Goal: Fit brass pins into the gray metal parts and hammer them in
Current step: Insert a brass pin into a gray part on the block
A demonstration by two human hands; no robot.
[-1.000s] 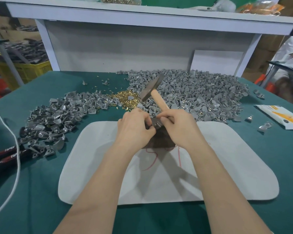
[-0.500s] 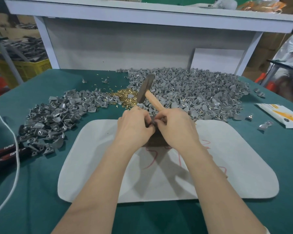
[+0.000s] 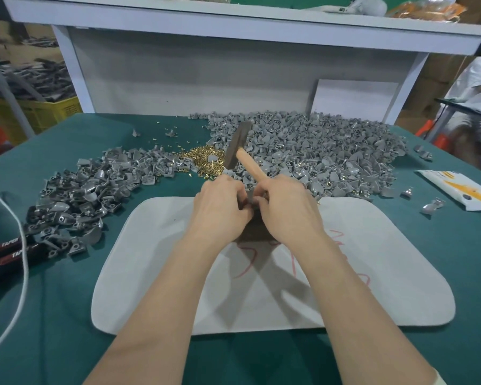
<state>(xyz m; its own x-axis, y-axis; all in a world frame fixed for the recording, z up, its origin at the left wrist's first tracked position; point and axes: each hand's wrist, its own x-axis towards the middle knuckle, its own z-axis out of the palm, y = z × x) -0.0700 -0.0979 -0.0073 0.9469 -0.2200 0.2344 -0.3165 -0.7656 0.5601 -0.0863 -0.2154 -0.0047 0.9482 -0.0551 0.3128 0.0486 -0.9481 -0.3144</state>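
Note:
My left hand and my right hand meet fingertip to fingertip over a dark block on the white mat. Their curled fingers pinch a small gray metal part, mostly hidden between them. My right hand also grips a wooden-handled hammer, whose head points up and away. A pile of brass pins lies just beyond the hands. A large heap of gray parts lies at the back right, a smaller heap at the left.
Black and red pliers and a white cable lie at the left edge of the green table. A white and yellow packet and loose parts sit at the right. A gray back panel with a shelf stands behind. A person sits far right.
Both hands stay together over the block. The hammer's head has tilted a little more upright and to the left. The camera view has shifted slightly.

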